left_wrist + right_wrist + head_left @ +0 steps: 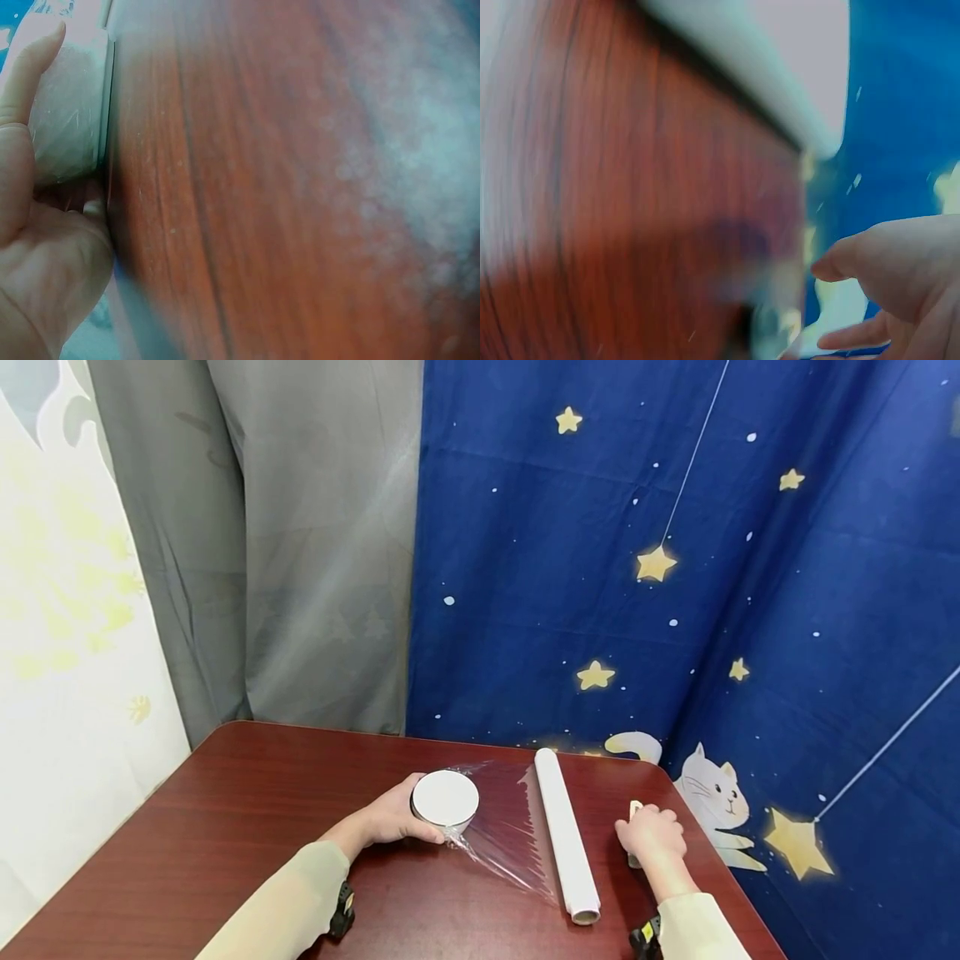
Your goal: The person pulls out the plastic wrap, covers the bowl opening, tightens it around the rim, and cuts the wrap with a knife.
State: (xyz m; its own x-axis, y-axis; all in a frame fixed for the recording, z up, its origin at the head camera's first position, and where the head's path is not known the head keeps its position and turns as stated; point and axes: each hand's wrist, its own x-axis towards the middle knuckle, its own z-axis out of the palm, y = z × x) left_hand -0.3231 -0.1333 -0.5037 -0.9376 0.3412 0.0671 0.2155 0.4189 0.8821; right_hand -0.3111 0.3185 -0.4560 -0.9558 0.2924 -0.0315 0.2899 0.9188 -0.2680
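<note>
My left hand (397, 814) grips a white round container (446, 797) by its side, thumb at the front. In the left wrist view, wrinkled clear film covers the wall of the container (71, 112). Cling film (502, 835) stretches across the table from the container to a white roll (567, 839), which lies lengthwise to the right. Over a small object with pale ends (635, 808) is my right hand (654, 837), which hides most of it. The right wrist view shows thumb and fingers spread beside that blurred object (772, 330); its kind is unclear.
Everything stands on a dark red wooden table (247, 802) with rounded corners. Behind it hang a grey curtain (330, 552) and a blue star-patterned curtain (540, 552), which continues along the right side. A pale patterned curtain (67, 693) is on the left.
</note>
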